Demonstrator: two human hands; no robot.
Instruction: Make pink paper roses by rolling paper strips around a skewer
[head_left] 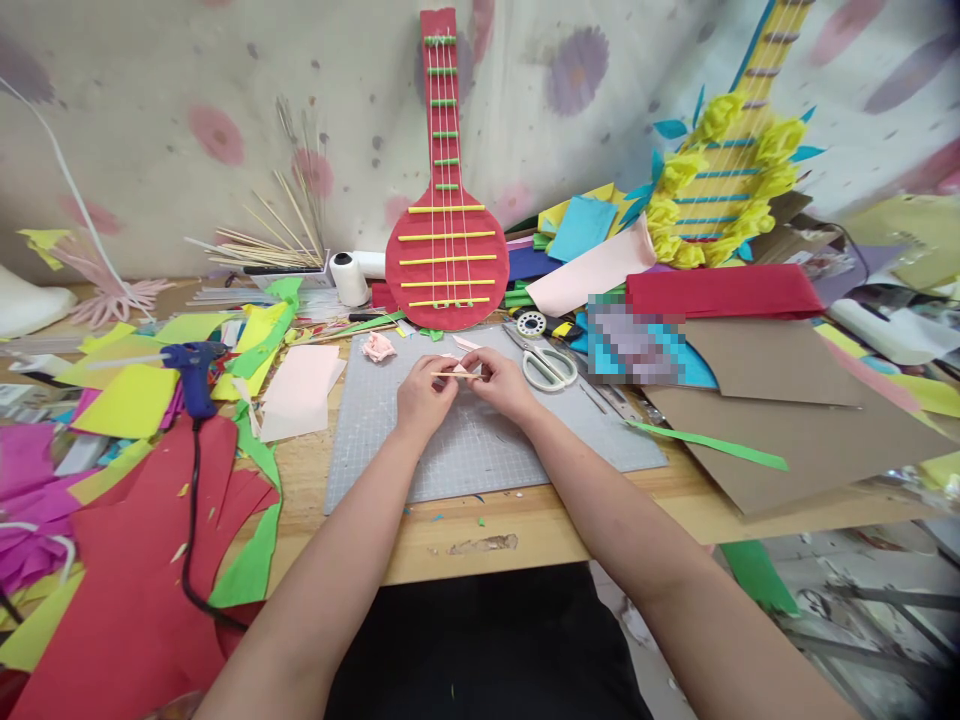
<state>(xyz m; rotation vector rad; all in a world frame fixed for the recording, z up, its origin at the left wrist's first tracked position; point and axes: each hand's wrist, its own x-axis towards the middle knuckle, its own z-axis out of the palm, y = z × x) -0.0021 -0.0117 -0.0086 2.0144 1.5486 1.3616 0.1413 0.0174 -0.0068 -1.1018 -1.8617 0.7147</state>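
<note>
Over the grey cutting mat [390, 455], my left hand [426, 395] and my right hand [501, 382] meet with fingertips pinched. Between them a thin wooden stick [457, 375] lies crosswise, with a small piece of pale pink paper [459, 367] at it. Both hands are closed on these; the fingers partly hide how the paper sits on the stick. A crumpled pale pink paper flower [379, 347] rests on the mat left of my hands. White-handled scissors [550, 369] lie to the right of my right hand.
A red paper banjo-like instrument [448, 262] leans on the back wall, a yellow one [724, 190] at right. A blue glue gun [193, 375] with a cord lies left among coloured papers. Pale pink sheets [302, 390] are beside the mat; brown cardboard [795, 430] lies right.
</note>
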